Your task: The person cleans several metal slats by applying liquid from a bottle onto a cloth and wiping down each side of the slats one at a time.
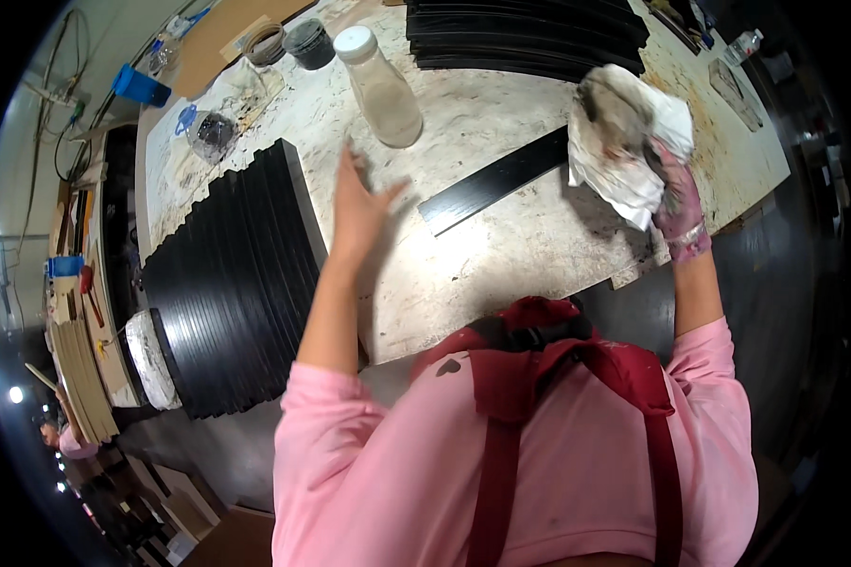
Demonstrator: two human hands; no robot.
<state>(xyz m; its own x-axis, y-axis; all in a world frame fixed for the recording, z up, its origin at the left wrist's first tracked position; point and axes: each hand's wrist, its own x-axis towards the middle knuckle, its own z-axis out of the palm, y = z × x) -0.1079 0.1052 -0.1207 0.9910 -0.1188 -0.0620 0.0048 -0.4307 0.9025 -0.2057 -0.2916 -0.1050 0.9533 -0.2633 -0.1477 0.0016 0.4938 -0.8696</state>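
Observation:
A flat black strip (492, 181) lies slantwise on the stained white table (425, 293) in front of me. My right hand (679, 200), in a stained pink glove, is closed on a white cloth (624, 142) with dark smudges. The cloth covers the strip's right end. Bare and raised over the table, my left hand (364, 203) has its fingers apart and holds nothing. It is between the strip's left end and a stack of black strips (241, 283) on the left.
Another black stack (529, 33) lies at the far edge. Beyond my left hand stand a white-capped bottle (383, 90), a dark tub (308, 44) and a clear container (210, 135). A blue cup (142, 86) is at the far left. Another person (71, 439) shows at the left rim.

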